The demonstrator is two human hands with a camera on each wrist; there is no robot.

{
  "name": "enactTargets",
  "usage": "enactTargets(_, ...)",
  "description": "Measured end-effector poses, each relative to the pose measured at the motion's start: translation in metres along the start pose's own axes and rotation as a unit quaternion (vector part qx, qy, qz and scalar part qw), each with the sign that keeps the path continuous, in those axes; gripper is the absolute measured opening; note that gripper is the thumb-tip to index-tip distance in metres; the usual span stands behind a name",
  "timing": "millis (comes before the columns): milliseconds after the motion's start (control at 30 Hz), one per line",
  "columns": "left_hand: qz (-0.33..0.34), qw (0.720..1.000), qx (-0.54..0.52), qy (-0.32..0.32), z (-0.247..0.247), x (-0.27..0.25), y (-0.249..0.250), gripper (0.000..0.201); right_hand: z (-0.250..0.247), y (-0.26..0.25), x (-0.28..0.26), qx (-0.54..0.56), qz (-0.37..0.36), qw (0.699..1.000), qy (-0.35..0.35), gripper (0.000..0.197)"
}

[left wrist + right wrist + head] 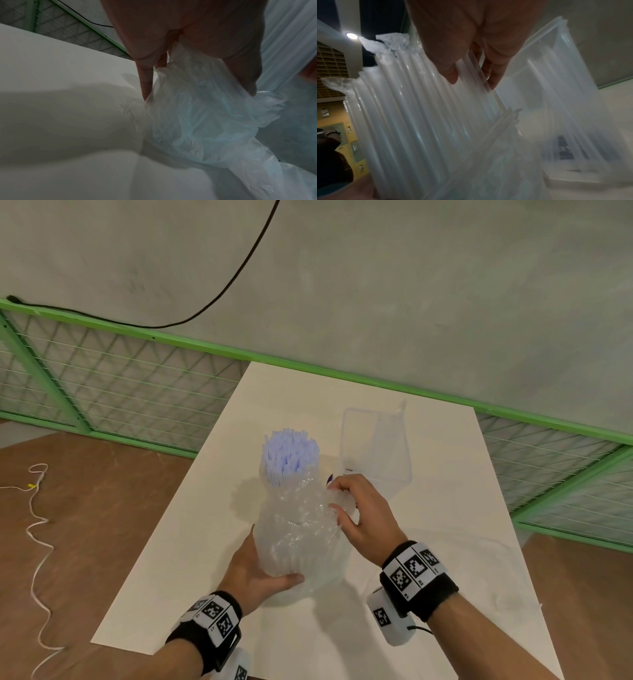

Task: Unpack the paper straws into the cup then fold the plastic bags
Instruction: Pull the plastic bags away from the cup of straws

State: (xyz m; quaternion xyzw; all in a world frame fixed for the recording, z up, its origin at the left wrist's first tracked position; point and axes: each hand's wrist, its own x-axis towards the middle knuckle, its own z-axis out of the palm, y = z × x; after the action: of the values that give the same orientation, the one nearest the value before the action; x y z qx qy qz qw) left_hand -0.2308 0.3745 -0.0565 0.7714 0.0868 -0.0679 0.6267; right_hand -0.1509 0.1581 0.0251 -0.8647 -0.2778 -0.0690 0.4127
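Near me, at 6 o'clock on the white worktop (178, 559), my left hand (255, 571) wraps round the bottom of the plastic bag (301, 539). My right hand (361, 517), at 3 o'clock of the bag, pinches its crinkly side. Paper straws (291, 455) poke out the top, at 12 o'clock. Farther back, at 1 o'clock, stands the clear cup (376, 443).

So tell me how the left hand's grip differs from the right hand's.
The left hand cups the bottom of the plastic bag, palm under it, thumb wrapped across the front; the right hand sits higher, on the bag's upper side. The left carries the load; the right pinches the crinkled plastic near the straws with its fingertips. Both hold the same bag, raised above the white table.
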Motion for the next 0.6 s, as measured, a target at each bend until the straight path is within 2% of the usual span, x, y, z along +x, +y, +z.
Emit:
enactTargets(133, 0.0, 1.0, 0.0, 0.001, -0.0004, 0.0, -0.0021, 0.092, 0.0032, -0.0022, -0.0014, 0.018, 0.029, 0.999, 0.001, 0.017)
enactTargets(233, -0.001, 1.0, 0.002, 0.0, -0.001, 0.0002, -0.004, 0.094, 0.0049, -0.0038, -0.0004, 0.037, 0.045, 0.998, 0.012, 0.02)
enactTargets(367, -0.002, 1.0, 0.008, -0.001, -0.0016, 0.0007, -0.004, 0.095, 0.0047, -0.004, 0.0044, 0.025, 0.036, 0.999, 0.003, 0.035)
enactTargets(600, 0.0, 1.0, 0.003, -0.001, -0.0021, -0.0002, -0.0032, 0.094, -0.0018, -0.0062, 0.0043, 0.059, 0.063, 0.996, -0.014, 0.023)
